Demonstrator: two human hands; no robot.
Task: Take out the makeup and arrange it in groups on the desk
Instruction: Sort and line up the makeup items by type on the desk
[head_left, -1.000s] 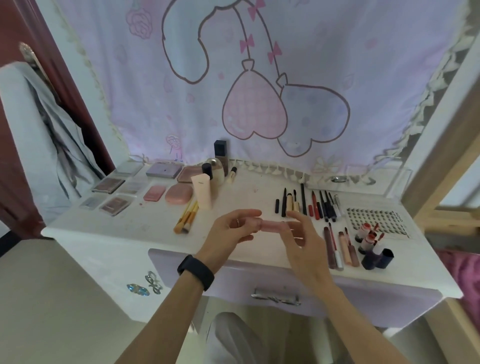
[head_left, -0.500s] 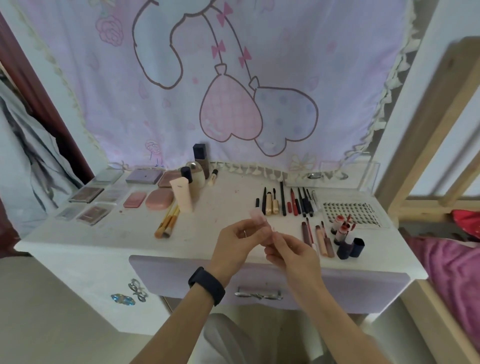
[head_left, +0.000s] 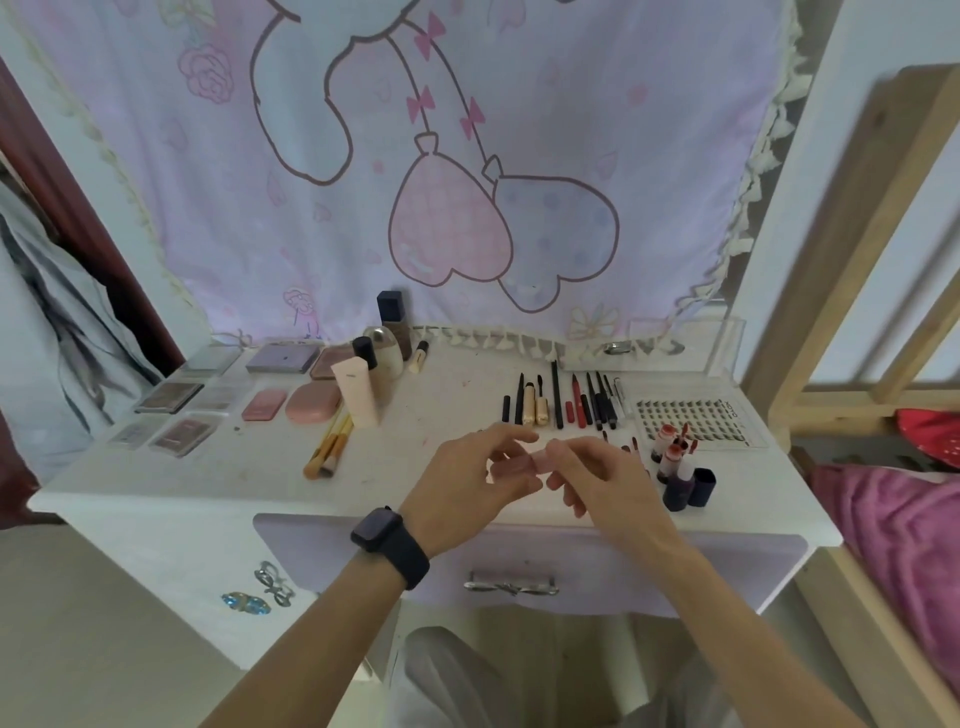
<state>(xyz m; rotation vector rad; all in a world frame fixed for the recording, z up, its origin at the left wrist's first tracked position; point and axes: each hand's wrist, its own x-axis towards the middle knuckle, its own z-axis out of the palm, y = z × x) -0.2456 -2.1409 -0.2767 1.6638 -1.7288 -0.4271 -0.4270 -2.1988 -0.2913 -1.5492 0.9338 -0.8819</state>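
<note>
both hands meet above the front edge of the worktop (head_left: 447, 400). the left hand (head_left: 467, 483) pinches one end of a small pink tube (head_left: 522, 465) with curled fingers. the right hand (head_left: 608, 480) pinches the other end, so each grip is narrow and closed on the tube. motion blur hides whether a cap is being turned.

half a second ago the tube pointed upward from the left fingertips. now it lies level between the two hands, as it did a second ago. it has not been set down, so it probably has no group yet. the lip products on the right look like its likely home.

a black watch (head_left: 389, 538) sits on the left wrist. at the left lie nine flat palettes and compacts (head_left: 218, 397) in three loose rows. next to them are two or three yellow-handled brushes (head_left: 327, 447), too blurred to count. behind those stand five bottles and tubes (head_left: 358, 389).

right of centre is a row of about a dozen pencils and slim wands (head_left: 561, 400). beside them lies one lash tray (head_left: 691, 415). in front of it stand about five lip glosses (head_left: 680, 467). a few more slim tubes lie partly hidden behind the right hand. below the hands is one drawer (head_left: 727, 566), closed.
</note>
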